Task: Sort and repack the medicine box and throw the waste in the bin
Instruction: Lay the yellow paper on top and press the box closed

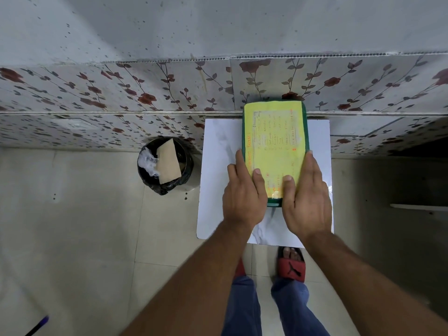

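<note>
A green medicine box with its lid down lies on a small white marble-patterned table. A yellow handwritten sheet covers the lid. My left hand grips the box's near left side, thumb on the sheet. My right hand holds the near right side, thumb also on the sheet. A round bin lined with a black bag stands on the floor left of the table. Brown cardboard and white crumpled waste lie in it.
A floral-tiled wall runs behind the table and bin. Pale floor tiles spread to the left. My feet in red slippers stand at the table's near edge. A dark gap lies at the right.
</note>
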